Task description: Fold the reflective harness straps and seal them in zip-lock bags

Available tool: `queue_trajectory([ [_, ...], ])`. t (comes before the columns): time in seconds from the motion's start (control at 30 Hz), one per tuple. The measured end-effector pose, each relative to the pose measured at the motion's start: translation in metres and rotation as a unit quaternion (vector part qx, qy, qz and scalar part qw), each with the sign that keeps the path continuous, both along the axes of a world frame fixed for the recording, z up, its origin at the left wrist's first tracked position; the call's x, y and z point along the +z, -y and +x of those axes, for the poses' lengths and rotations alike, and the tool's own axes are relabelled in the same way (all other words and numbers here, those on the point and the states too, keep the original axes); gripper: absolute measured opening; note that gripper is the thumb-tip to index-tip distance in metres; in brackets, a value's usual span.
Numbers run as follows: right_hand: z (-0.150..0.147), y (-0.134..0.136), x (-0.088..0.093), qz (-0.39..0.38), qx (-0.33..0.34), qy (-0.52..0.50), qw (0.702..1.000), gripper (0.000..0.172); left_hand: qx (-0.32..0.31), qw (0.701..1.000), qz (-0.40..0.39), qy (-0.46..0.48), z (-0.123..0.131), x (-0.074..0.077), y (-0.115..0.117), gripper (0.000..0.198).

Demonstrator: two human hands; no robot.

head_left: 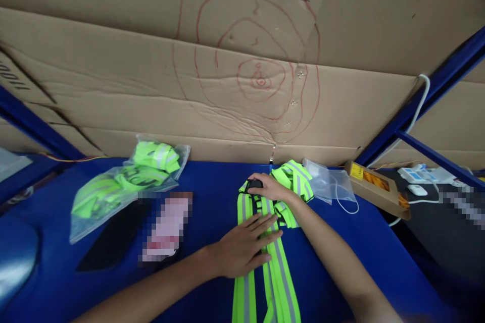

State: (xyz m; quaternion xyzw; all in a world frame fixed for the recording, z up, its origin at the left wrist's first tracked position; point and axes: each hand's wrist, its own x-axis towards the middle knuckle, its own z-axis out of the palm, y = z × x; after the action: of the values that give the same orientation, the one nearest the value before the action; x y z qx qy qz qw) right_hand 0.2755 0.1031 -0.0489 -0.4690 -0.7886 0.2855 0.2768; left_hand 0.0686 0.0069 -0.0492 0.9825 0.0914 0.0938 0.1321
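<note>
Reflective straps [278, 282] lie on blue table [212, 181] (cardboard wall [113, 86] behind).

Both bare arms reached forward from the bottom of the frame. The left forearm [151, 290] ran in from the lower left, and the left hand [242, 248] lay flat, palm down, its fingers straight, slightly spread and pointing up to the right. The right forearm [333, 252] angled in from the lower right. The right hand [267, 187] sat just beyond the left, knuckles up, fingers curled down and closed toward the left.
</note>
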Motion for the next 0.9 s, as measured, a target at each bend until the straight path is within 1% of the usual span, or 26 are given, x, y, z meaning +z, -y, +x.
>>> queue_trajectory([
  [0.17, 0.001, -0.003, -0.006, -0.002, -0.01, -0.017, 1.0, 0.031, 0.017, 1.0, -0.008, 0.002, 0.009, 0.003, -0.002, 0.059],
  [0.23, 0.003, -0.005, -0.006, 0.002, -0.005, -0.023, 1.0, 0.03, 0.025, 1.0, -0.01, 0.007, 0.01, 0.004, -0.004, 0.064],
  [0.33, 0.005, -0.005, -0.004, 0.018, 0.016, -0.033, 0.999, 0.031, 0.021, 1.0, -0.01, -0.011, 0.009, 0.004, -0.004, 0.069],
  [0.5, 0.001, 0.005, 0.002, 0.082, 0.028, -0.029, 0.996, 0.033, 0.017, 0.999, -0.018, -0.033, 0.003, 0.004, -0.009, 0.063],
  [0.63, -0.003, 0.013, 0.006, 0.139, 0.026, -0.001, 0.99, 0.03, 0.022, 0.999, -0.017, -0.025, 0.003, 0.003, -0.013, 0.058],
  [0.77, -0.009, 0.018, 0.007, 0.168, 0.039, 0.039, 0.984, 0.031, 0.024, 0.999, -0.026, -0.009, 0.002, 0.002, -0.009, 0.061],
  [0.9, -0.01, 0.018, 0.004, 0.181, 0.029, 0.06, 0.981, 0.035, 0.017, 0.999, -0.037, 0.011, -0.002, 0.001, 0.003, 0.07],
])
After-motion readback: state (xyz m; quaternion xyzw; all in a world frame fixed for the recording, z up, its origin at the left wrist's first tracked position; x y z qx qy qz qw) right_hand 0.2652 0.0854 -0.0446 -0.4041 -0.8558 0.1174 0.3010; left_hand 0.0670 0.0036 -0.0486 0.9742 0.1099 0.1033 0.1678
